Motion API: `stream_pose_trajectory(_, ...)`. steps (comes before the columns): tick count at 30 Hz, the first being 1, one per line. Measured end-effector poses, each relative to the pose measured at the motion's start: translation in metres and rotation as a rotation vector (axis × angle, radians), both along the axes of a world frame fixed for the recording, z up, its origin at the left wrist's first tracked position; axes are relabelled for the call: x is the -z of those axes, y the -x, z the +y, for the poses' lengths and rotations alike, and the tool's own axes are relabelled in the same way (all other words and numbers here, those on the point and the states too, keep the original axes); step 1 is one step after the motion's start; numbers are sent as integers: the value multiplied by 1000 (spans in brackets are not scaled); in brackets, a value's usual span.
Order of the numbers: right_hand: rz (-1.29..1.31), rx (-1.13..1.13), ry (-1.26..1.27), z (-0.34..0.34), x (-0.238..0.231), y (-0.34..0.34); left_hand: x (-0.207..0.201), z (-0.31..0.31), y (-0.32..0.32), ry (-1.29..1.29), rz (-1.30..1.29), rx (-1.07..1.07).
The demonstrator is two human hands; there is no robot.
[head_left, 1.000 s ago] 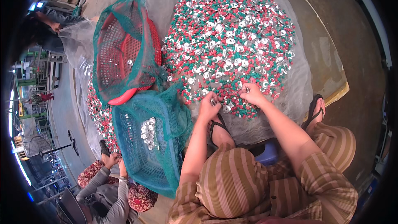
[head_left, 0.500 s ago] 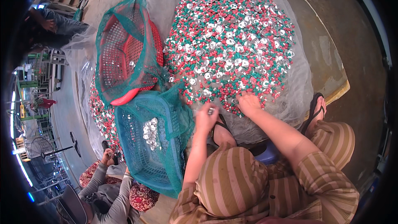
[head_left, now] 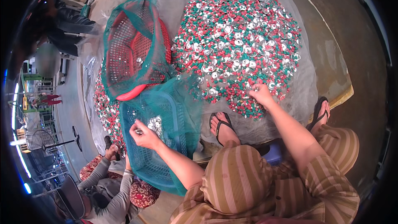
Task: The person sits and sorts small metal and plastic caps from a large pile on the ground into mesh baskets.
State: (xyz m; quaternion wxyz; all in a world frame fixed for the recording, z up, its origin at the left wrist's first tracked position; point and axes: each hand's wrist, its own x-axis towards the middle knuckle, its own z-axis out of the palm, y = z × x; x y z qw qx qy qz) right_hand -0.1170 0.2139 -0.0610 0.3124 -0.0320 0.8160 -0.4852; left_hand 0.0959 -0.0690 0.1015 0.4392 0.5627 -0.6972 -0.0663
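Note:
My left hand [head_left: 144,136] is over the blue plastic basket [head_left: 176,112], fingers closed around one or more small silver discs [head_left: 139,131]. Below it in that basket lies a cluster of silver discs [head_left: 155,125]. At the near part of a wide pile [head_left: 238,45] of red and green pellets mixed with silver discs, my right hand [head_left: 262,94] is pinched on a small silver disc [head_left: 255,88]. Many discs look round with a hole in the middle. Green netting [head_left: 190,120] drapes over the basket's right side.
A red basket [head_left: 166,37] with green netting stands behind the blue one. Thin clear sheeting [head_left: 304,83] lies under the pile. At lower left sits a person in a grey cap [head_left: 72,197]; another person's dark-clothed legs [head_left: 70,20] show at upper left. My sandalled feet [head_left: 222,126] flank the pile's near edge.
My left hand has swung left from the pile's edge to over the blue basket. My right hand has moved slightly right and up along the pile. The view has shifted a little.

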Motion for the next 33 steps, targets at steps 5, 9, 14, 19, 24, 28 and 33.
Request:
stream_pose_trajectory(5,-484,206,243,9,-29,9,11,-8,4,450,-362,-25)
stream_pose_trajectory(9,-617,284,442,10,-23,5,44,51,58,-99,-78,697)
stream_pose_trajectory(14,-594,253,428,-2,-27,2,142,80,85,-329,-589,993)
stream_pose_trajectory(19,-559,260,392,11,-24,0,153,82,111,-385,-730,832)
stream_pose_trajectory(24,-643,274,379,9,-18,-4,165,109,117,-527,-598,1229)
stream_pose_trajectory(28,-429,62,171,7,-14,-5,155,134,119,-760,-408,1465)
stream_pose_trajectory(33,118,-310,-116,17,0,-10,137,142,118,-894,-253,1401)
